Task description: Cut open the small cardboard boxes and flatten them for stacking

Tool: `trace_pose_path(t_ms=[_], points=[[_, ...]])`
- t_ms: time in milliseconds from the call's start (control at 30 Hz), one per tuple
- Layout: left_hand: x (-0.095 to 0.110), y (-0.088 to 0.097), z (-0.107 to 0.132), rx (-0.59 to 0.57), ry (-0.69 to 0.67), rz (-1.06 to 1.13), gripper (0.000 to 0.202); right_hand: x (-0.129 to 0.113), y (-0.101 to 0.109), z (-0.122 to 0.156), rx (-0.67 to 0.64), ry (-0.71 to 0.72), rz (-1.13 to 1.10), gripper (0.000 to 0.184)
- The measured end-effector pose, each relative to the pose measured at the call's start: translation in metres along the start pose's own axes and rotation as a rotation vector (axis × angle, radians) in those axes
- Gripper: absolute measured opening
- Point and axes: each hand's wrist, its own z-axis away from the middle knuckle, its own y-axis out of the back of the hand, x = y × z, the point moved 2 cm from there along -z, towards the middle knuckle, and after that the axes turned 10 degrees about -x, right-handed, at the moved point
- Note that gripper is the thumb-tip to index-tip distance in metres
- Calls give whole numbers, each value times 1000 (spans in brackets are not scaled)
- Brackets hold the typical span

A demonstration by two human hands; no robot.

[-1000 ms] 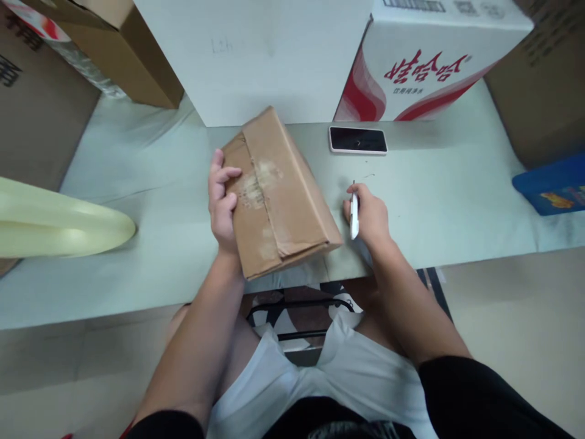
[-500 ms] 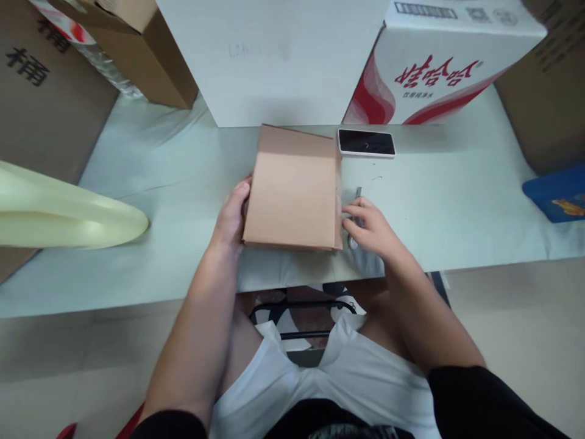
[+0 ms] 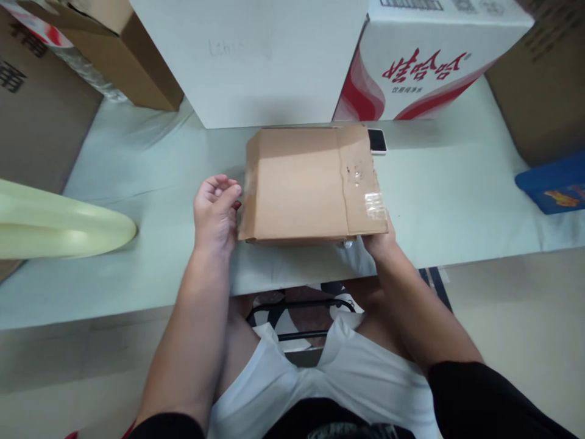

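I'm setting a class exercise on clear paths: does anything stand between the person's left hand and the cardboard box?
Nothing visible does. The left hand is close beside the cardboard box, though whether they touch is hard to tell. The right hand is partly hidden under the flap on the opposite side.

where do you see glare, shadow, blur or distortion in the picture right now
Head view: clear tape glints on the cardboard box; head view: a soft shadow falls on the tablecloth before the red-and-white carton; head view: lettering on the far-left brown carton is smeared, and that carton slants, perhaps from a wide lens.
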Motion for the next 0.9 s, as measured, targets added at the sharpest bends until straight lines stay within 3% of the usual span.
trace_pose_path(t_ms=[167,267,333,400,600,700,800,900], points=[[8,-4,5,58,31,66,22,-4,1,7,2,101,-131,67],[6,1,2,113,97,32,23,-10,3,8,-148,159,-159,80],[2,6,0,88,163,0,26,-16,2,9,-257,202,-139,73],[0,10,-1,49,201,-18,29,-22,1,11,-285,234,-98,60],[7,11,1,-51,84,52,31,-28,-4,6,-101,71,-107,44],[11,6,3,-124,118,165,32,-25,-4,-1,52,-51,-147,42],[10,1,5,-288,156,116,46,-21,-3,-6,175,-91,-201,51],[6,-2,8,-369,48,24,71,-18,-3,-7,224,-100,-219,58]])
